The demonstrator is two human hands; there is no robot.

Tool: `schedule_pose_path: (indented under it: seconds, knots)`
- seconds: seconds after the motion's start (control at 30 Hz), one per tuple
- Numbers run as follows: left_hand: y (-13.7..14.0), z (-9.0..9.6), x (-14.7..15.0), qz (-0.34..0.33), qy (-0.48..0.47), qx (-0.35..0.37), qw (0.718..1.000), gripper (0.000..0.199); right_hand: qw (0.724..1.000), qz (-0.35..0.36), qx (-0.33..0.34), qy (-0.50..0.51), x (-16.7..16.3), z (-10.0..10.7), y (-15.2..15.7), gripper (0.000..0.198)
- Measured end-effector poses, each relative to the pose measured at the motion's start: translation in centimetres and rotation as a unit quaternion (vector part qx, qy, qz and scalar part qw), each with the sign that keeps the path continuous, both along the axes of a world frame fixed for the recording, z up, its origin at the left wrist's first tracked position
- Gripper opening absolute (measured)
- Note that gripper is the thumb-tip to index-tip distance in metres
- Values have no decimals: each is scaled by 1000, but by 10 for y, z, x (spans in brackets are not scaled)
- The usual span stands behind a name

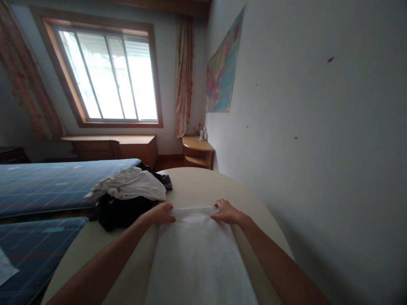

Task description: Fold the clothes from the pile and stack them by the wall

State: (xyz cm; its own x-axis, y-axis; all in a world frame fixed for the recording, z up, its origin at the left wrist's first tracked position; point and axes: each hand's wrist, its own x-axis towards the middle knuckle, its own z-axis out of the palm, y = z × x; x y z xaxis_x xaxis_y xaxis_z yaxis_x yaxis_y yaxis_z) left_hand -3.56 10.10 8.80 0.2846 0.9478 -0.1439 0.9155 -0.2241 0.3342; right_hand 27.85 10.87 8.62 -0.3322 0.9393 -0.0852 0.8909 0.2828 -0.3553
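Note:
A long piece of white cloth (200,262), perhaps a folded garment, lies on the cream round table (190,182) and runs out of view at the bottom. My left hand (163,212) pinches its far left corner between thumb and fingers. At the far right corner, my right hand (225,212) grips the same edge, fingers closed over it. The edge between both hands is drawn fairly straight, with small wrinkles just below it. What kind of garment it is, I cannot tell.
A heap of white and black clothes (136,184) sits at the table's left, against blue plaid mattresses (57,184). The wall (318,178) rises close on the right. Behind stand a corner shelf (199,145) and a wooden desk (136,146) under the window.

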Motion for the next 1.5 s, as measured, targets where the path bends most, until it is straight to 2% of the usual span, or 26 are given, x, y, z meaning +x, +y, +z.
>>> schedule_pose_path:
  seconds: [0.13, 0.23, 0.47, 0.53, 0.7, 0.93, 1.07, 1.2, 1.27, 1.37, 1.5]
  knots:
    - [7, 7, 1, -1, -24, -16, 1000, 25, 999, 17, -36, 22, 9, 7, 15, 28]
    - [10, 14, 4, 7, -52, 17, 998, 24, 998, 23, -44, 47, 14, 12, 24, 24]
    - [11, 47, 17, 61, -111, 165, 978, 18, 986, -22, 83, 140, 21, 43, 31, 33]
    - [7, 55, 17, 58, -126, 181, 974, 16, 981, -15, 108, 160, 21, 56, 22, 33]
    - [-16, 70, 10, 26, -158, 187, 969, 12, 967, 62, 155, 194, 23, 82, -17, 19]
    - [-83, 81, -1, -55, -207, 162, 963, 22, 966, 105, 156, 178, 28, 100, -90, 18]
    - [-127, 75, -6, -93, -166, 142, 971, 22, 972, 116, 138, 152, 27, 96, -132, 14]
    - [-162, 54, -12, -144, -119, 124, 974, 35, 978, 126, 122, 113, 28, 76, -165, 27]
    - [-173, 40, -14, -164, -104, 115, 974, 42, 982, 130, 102, 96, 28, 62, -177, 32]
    - [-184, 22, -16, -175, -91, 105, 975, 43, 985, 140, 66, 74, 29, 44, -190, 35]
    - [-193, 11, -14, -154, -96, 88, 979, 38, 987, 139, 46, 69, 32, 28, -197, 38]
